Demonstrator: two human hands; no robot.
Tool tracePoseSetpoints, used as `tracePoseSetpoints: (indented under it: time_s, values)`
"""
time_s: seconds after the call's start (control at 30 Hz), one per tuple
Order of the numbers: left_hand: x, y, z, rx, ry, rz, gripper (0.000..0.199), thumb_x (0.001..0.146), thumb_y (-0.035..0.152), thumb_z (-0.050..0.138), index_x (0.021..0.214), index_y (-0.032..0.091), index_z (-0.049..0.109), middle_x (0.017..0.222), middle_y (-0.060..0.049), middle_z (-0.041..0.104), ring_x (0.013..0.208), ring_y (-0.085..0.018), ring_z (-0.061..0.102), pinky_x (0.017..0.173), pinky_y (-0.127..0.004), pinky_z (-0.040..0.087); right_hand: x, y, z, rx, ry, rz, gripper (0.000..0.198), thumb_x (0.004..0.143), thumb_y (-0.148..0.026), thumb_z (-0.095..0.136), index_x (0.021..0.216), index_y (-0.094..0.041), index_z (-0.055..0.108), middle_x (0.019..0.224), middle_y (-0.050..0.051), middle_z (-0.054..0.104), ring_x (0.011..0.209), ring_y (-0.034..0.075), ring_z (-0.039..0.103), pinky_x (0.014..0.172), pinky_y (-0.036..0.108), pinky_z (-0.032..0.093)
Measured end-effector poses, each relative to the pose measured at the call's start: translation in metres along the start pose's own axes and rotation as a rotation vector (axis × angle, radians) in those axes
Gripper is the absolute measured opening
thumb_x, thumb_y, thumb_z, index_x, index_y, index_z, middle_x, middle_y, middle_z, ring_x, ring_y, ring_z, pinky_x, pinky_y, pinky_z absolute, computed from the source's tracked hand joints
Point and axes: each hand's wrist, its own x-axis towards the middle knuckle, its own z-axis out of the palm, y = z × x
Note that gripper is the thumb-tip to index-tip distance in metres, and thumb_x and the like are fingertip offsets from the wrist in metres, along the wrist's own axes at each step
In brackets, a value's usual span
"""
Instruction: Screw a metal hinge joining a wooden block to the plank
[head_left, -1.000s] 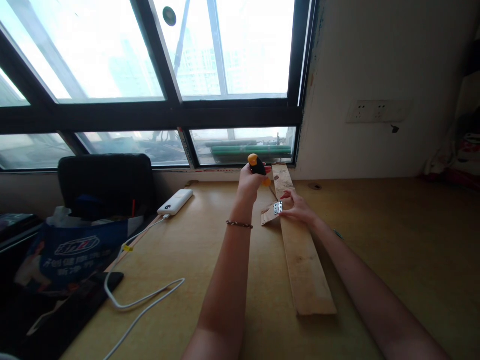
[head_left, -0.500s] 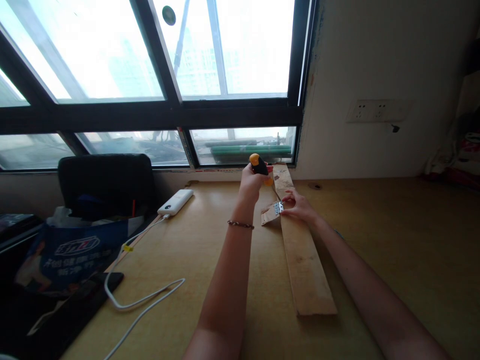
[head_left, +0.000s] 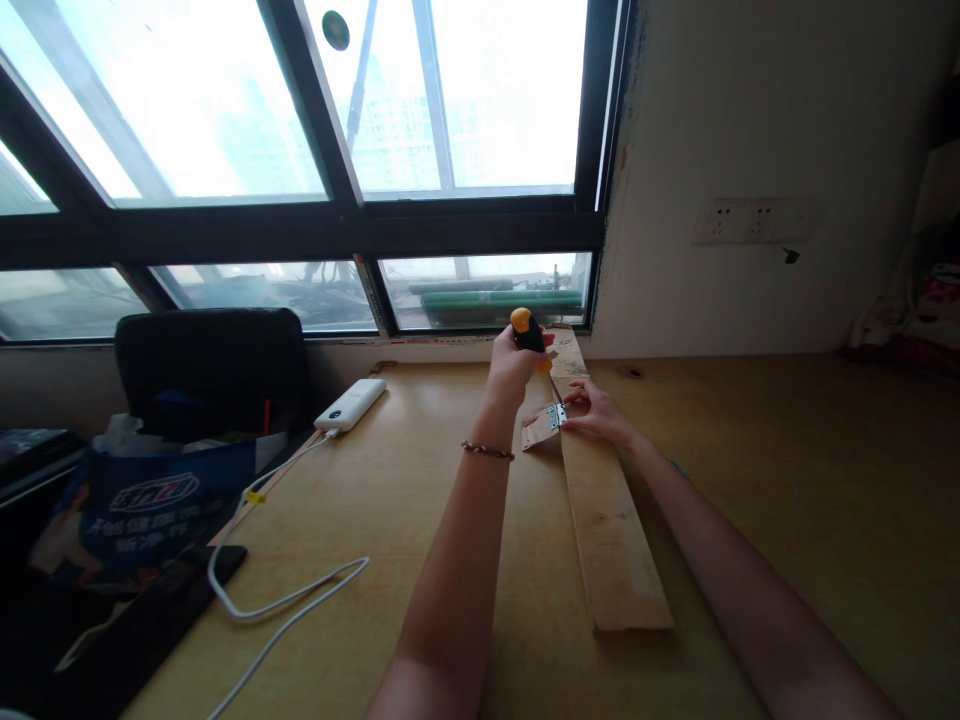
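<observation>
Right of a bag of pale stuff past the surface's left edge, clenching the screwdriver in left hand's fingers, down to the hinge at the board's edge, curling right hand's fingers there, hold unclear, with open room rightward.

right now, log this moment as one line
left hand: holds screwdriver, tip by hinge | right hand: at hinge's right side | hinge: at left edge of board | board: on table

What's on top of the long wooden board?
A metal hinge at the left edge of the long wooden board, with the right hand beside it. The wood beneath the hinge and hand is hidden.
</observation>
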Motion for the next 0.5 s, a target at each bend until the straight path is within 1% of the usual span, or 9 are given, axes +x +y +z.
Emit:
tracePoseSetpoints:
  time_s: [0.3, 0.5]
  values:
    - [0.0018, -0.0035, -0.0008, 0.011, -0.007, 0.015, 0.038, 0.043, 0.000, 0.060, 0.078, 0.013, 0.053, 0.075, -0.005, 0.063, 0.085, -0.025, 0.061, 0.075, -0.039, 0.046, 0.0002, 0.0011, 0.0004, 0.009, 0.001, 0.022, 0.070, 0.049, -0.034, 0.080, 0.107, -0.020, 0.044, 0.094, 0.006, 0.064, 0.089, 0.020, 0.061, 0.085, 0.038, 0.047]
    - [0.0013, -0.0039, 0.0011, 0.090, -0.065, 0.016, 0.034, 0.047, 0.002, 0.059, 0.078, 0.014, 0.053, 0.072, -0.004, 0.063, 0.077, -0.021, 0.061, 0.069, -0.035, 0.046, 0.0000, 0.0012, 0.0004, 0.026, -0.011, 0.017, 0.069, 0.049, -0.036, 0.080, 0.105, -0.019, 0.043, 0.095, 0.006, 0.064, 0.090, 0.021, 0.061, 0.086, 0.038, 0.046]
